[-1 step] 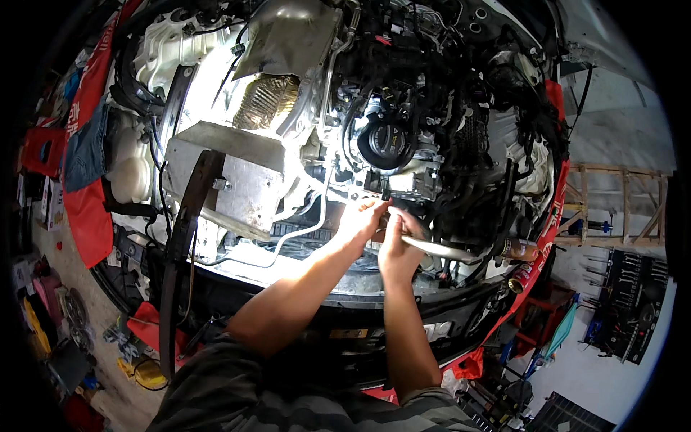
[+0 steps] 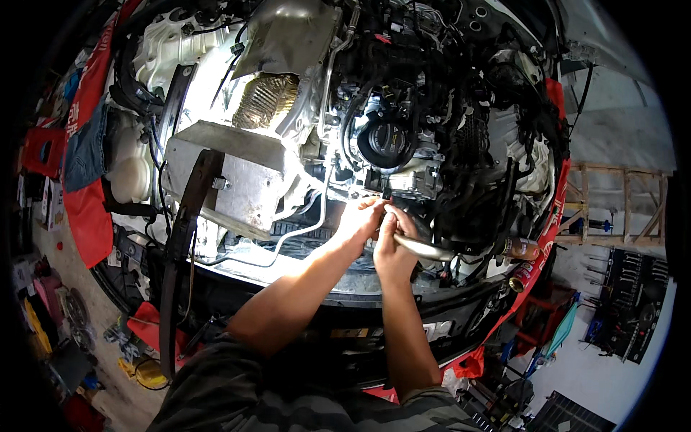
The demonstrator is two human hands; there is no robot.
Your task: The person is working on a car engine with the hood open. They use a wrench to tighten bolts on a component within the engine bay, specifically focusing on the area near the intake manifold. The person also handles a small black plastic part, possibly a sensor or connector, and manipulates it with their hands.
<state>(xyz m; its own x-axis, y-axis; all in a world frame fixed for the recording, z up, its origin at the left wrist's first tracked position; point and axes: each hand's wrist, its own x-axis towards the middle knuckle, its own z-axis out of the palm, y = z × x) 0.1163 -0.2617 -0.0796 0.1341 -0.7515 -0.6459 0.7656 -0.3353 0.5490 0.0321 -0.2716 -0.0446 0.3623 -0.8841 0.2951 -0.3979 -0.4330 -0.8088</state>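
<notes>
Both of my hands meet at the front of the engine, just below a round black cap [image 2: 389,144]. My left hand [image 2: 358,222] is closed, its fingertips pinched near a small dark upright piece [image 2: 386,193]; what they grip is hidden. Close beside it, my right hand [image 2: 394,252] wraps round a long silvery tool handle [image 2: 426,249], thumb upward. The handle slants out to the right from the fist; its working end is covered by my fingers. A metal engine part [image 2: 414,183] sits just beyond the fingertips.
To the left, a boxy metal shield [image 2: 223,173] and a dark bar [image 2: 188,216] stand up. A pale hose [image 2: 302,232] curves left of my hands. Spray cans [image 2: 520,249] lie at the right edge by a red cover [image 2: 554,216]. Black hoses crowd the right.
My right hand has shifted slightly left, and the outer end of the silvery handle has swung left with it. My left hand has hardly moved.
</notes>
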